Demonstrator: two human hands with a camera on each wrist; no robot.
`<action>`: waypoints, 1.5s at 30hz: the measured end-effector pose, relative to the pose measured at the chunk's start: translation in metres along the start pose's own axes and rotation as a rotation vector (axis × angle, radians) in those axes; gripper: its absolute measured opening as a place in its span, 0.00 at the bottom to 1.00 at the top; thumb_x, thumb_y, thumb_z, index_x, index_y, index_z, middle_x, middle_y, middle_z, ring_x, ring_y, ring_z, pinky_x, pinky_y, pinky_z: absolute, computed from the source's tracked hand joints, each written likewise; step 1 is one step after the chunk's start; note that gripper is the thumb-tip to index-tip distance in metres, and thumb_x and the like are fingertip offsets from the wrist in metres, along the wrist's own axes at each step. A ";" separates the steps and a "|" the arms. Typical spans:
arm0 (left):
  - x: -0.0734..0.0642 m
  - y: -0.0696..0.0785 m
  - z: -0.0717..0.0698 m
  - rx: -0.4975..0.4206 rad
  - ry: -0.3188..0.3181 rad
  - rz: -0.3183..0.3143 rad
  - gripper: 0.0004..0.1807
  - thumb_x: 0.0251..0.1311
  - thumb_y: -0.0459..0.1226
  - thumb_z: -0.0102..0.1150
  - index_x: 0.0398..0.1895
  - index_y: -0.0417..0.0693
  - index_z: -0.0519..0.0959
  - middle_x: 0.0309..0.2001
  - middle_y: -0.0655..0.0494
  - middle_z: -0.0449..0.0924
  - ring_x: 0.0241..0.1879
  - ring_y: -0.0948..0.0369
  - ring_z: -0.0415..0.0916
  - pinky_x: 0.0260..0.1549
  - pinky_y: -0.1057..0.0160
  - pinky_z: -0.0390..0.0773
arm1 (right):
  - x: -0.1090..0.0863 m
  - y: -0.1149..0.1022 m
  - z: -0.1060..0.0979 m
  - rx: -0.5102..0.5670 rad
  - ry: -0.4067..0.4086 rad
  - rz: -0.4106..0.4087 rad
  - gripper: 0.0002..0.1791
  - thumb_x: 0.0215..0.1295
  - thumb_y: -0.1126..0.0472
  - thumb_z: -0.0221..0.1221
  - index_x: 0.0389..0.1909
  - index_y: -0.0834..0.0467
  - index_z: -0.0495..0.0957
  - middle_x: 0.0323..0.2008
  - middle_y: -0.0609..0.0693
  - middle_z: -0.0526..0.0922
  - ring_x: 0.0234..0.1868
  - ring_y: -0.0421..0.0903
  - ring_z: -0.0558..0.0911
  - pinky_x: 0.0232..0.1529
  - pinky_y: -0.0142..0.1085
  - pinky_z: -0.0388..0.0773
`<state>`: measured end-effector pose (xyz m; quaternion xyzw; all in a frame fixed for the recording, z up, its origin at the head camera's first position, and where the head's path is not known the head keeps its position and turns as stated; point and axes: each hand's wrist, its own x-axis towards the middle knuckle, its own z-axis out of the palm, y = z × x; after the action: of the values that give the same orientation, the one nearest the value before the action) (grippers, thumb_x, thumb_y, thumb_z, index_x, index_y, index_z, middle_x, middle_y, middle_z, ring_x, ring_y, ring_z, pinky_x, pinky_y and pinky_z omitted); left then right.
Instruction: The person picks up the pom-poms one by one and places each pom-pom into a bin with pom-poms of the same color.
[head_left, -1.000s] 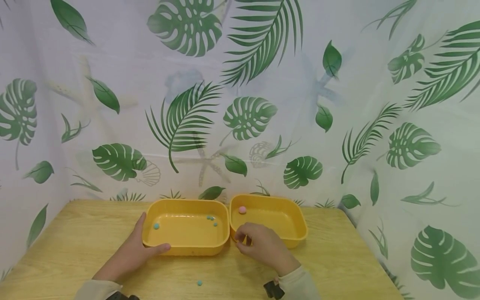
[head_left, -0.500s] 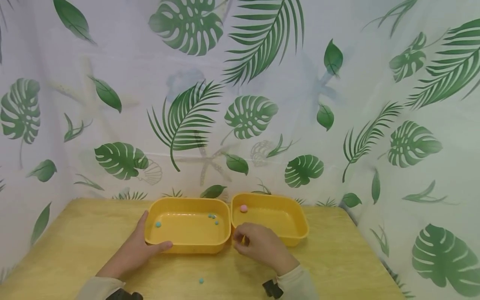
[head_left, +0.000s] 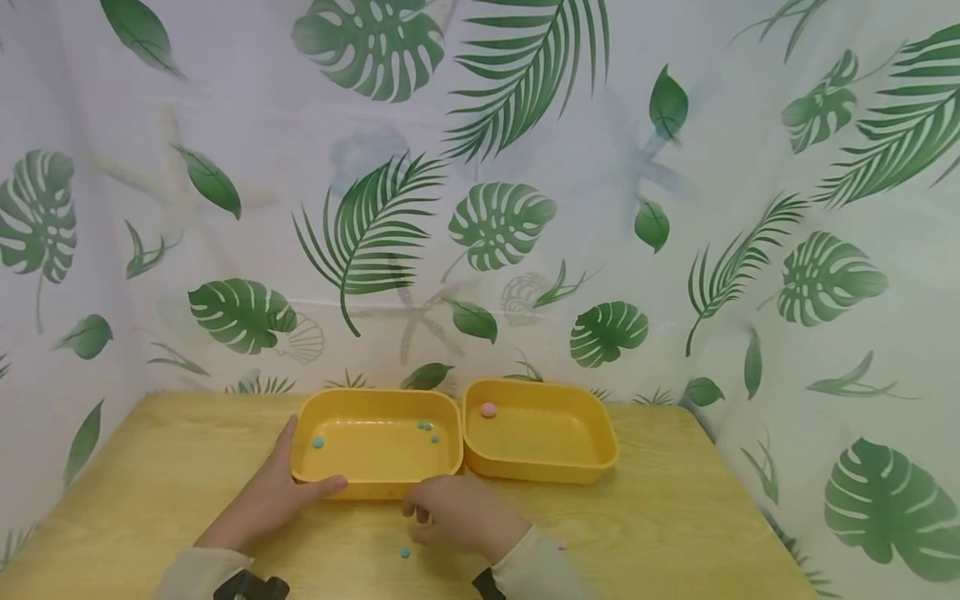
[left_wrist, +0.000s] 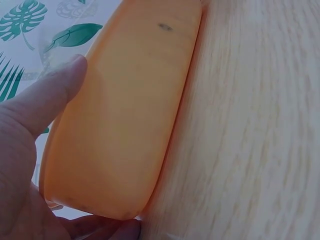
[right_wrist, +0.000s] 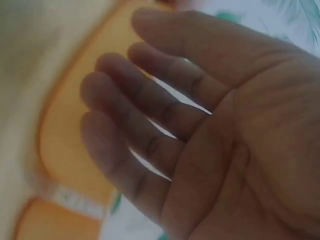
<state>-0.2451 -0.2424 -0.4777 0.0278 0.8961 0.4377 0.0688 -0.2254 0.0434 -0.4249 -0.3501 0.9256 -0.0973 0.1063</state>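
My left hand (head_left: pixel 279 492) grips the left corner of a yellow plastic tray (head_left: pixel 375 490), its thumb (left_wrist: pixel 70 80) along the front rim and its fingers round the left side. Inside lie a teal ball (head_left: pixel 318 442) and several smaller teal bits (head_left: pixel 428 427). My right hand (head_left: pixel 461 517) hovers before this tray's right front corner. In the right wrist view its fingers (right_wrist: pixel 137 90) are loosely bent and the palm holds nothing. On the table just left of and below that hand lies a small teal ball (head_left: pixel 405 552).
A second yellow tray (head_left: pixel 540 471) stands against the first on the right, with a pink ball (head_left: pixel 488 410) inside. A tiny pink bit (head_left: pixel 561 546) lies on the wooden table (head_left: pixel 675 517) beside my right sleeve. A leaf-print curtain (head_left: pixel 480 167) hangs close behind.
My right hand has moved left and toward me, from the front of the right tray to near the loose teal ball. The left hand keeps its hold on the left tray.
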 end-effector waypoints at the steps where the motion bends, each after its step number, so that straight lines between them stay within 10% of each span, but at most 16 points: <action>1: 0.000 0.001 0.000 0.002 0.001 0.003 0.75 0.57 0.64 0.69 0.82 0.43 0.22 0.80 0.26 0.34 0.77 0.28 0.42 0.71 0.29 0.51 | 0.003 -0.004 0.004 -0.013 -0.014 0.000 0.06 0.65 0.59 0.69 0.42 0.48 0.86 0.32 0.35 0.82 0.29 0.31 0.75 0.33 0.26 0.75; 34: 0.002 0.004 -0.001 -0.026 -0.006 0.032 0.74 0.58 0.62 0.71 0.82 0.41 0.23 0.80 0.26 0.34 0.78 0.29 0.41 0.73 0.30 0.49 | 0.021 -0.014 0.031 -0.068 -0.100 0.090 0.08 0.63 0.61 0.70 0.28 0.47 0.81 0.24 0.35 0.76 0.24 0.33 0.73 0.27 0.27 0.72; 45: 0.002 -0.001 -0.001 -0.017 0.002 0.013 0.75 0.57 0.63 0.71 0.82 0.41 0.23 0.80 0.26 0.34 0.78 0.30 0.42 0.73 0.30 0.50 | 0.018 -0.014 0.025 -0.015 -0.078 -0.019 0.10 0.67 0.59 0.67 0.27 0.45 0.79 0.23 0.34 0.74 0.24 0.32 0.71 0.28 0.25 0.71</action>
<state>-0.2473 -0.2432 -0.4782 0.0326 0.8922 0.4456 0.0655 -0.2235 0.0187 -0.4479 -0.3634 0.9180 -0.0775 0.1386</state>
